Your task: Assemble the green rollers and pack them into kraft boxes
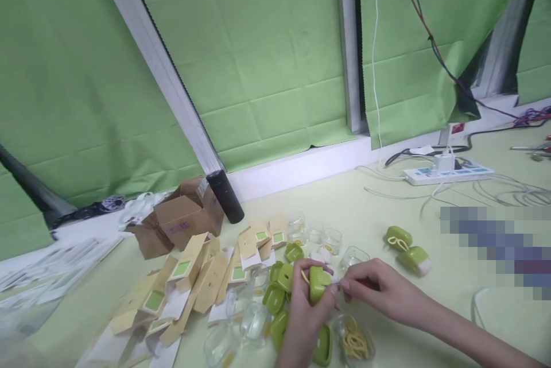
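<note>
One green case (318,284) in left hand (303,305); cups (353,258) near; power strip (467,173) far

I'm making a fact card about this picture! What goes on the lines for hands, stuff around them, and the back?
Left hand: holds a green case with a yellow loop
Right hand: fingertips pinched beside the case, around a red item, mostly hidden
Below hands in picture: clear container of yellow cords
Picture left: tan cartons, brown cardboard box
Picture right: two more green cases, white power strip
Back: black cylinder, green curtains
</note>
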